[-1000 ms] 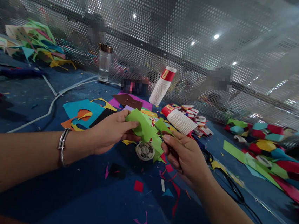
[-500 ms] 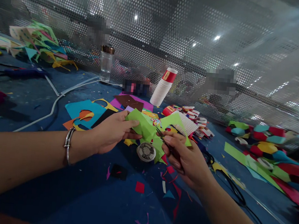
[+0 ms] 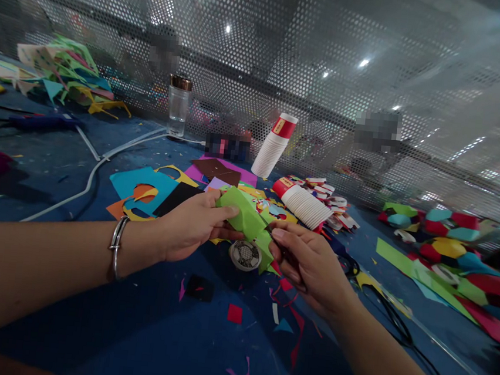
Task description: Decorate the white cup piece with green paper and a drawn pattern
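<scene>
My left hand (image 3: 193,223), a silver bangle on its wrist, pinches a bright green sheet (image 3: 242,211) between thumb and fingers. At the sheet's right edge, my right hand (image 3: 309,261) is closed around small dark scissors (image 3: 269,228). Only the blade end shows, touching or very close to the green sheet; the handles are hidden in my fingers. Just below sits a round tin (image 3: 246,256) with a ball pattern on its lid. More green material (image 3: 265,254) lies beside the tin, partly covered.
Paper cups stand stacked (image 3: 273,145), with another cup stack (image 3: 304,203) lying down. A clear bottle (image 3: 178,107), white cable (image 3: 94,172), coloured sheets (image 3: 144,180) and scraps (image 3: 234,313) surround the hands. Patchwork pieces (image 3: 447,248) lie right; a perforated metal screen (image 3: 263,47) rises behind.
The green flap that stretched right over the lying cups is out of that spot, uncovering them. The scissors' blades have shifted slightly, and the sheet in my left hand has turned a little.
</scene>
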`<state>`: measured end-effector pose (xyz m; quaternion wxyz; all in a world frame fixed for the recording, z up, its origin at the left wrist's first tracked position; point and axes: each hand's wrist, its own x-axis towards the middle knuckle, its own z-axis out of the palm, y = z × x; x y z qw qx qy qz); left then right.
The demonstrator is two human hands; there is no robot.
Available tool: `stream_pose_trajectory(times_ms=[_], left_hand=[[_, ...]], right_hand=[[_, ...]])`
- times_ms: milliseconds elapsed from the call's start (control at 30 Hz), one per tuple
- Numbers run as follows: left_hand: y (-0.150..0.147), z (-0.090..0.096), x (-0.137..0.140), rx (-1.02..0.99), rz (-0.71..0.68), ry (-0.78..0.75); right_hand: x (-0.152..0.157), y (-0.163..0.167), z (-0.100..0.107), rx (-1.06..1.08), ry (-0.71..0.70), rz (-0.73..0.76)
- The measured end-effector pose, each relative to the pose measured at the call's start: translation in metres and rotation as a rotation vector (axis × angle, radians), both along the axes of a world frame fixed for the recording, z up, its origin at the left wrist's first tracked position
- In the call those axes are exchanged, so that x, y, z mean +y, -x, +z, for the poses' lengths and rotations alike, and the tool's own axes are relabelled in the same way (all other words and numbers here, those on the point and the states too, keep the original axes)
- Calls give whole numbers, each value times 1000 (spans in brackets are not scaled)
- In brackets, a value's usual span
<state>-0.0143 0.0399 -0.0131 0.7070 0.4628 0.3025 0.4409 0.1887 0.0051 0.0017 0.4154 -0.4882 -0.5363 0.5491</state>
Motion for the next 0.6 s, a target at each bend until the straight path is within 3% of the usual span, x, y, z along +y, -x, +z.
stream_pose_trajectory(times_ms=[600], left_hand=[[1,-1,2,16,-2,-11]], right_hand=[[-1,-1,-1,-16,-41,1]])
